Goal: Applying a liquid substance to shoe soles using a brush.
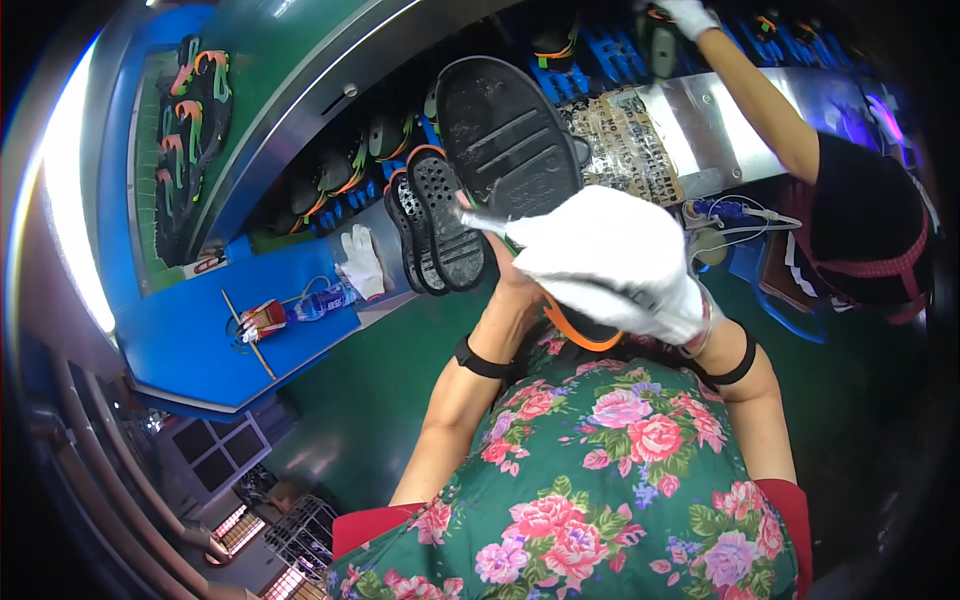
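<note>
I hold a black shoe sole point(505, 130) with an orange rim upright before my chest, its ribbed tread facing me. My right hand point(610, 265), in a white glove, wraps over the lower part of the sole. My left hand point(505, 272) comes up from below and grips the sole's left edge. It is mostly hidden behind the sole and the glove. A black band sits on each of my wrists.
Several black soles point(435, 225) stand stacked on the bench edge. On the blue table point(190, 350) lie a spare white glove point(362, 262), a water bottle point(320, 300), a red object point(262, 318) and a stick. At right, another person's gloved hand point(690, 15) reaches to the conveyor point(740, 120).
</note>
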The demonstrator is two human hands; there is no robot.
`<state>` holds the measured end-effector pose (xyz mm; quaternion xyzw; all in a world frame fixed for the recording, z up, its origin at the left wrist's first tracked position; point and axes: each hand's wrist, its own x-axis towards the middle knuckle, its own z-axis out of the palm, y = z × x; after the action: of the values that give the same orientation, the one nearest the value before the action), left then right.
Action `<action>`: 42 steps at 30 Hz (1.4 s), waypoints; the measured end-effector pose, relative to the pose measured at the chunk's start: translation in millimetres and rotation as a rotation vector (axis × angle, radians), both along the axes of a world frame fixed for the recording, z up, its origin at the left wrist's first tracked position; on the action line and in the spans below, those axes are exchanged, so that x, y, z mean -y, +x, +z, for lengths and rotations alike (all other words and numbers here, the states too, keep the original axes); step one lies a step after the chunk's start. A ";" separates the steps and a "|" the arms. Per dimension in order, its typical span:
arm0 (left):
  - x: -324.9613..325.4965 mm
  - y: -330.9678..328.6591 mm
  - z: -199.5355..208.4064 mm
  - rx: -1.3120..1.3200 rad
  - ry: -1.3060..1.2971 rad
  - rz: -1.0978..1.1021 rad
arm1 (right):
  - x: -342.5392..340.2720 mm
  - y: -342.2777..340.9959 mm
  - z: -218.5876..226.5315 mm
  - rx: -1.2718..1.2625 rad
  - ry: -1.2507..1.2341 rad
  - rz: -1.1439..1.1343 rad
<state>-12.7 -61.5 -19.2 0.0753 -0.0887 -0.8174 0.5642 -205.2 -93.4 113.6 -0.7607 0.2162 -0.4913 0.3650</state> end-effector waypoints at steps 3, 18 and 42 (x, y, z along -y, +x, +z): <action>-1.5 -4.5 16.5 0.180 0.194 0.089 | 3.7 -5.8 -10.5 -0.029 -0.009 -0.138; 15.2 -6.3 49.4 0.166 0.196 -0.059 | -20.8 0.3 -31.4 -0.098 0.021 0.021; 51.4 10.3 70.5 0.086 -0.034 0.084 | -16.8 -20.7 -24.0 0.031 0.204 0.017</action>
<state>-2.5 -112.9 51.3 0.1045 -0.1233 -0.7875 0.5948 -225.9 -76.6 89.6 -0.7135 0.2531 -0.4755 0.4480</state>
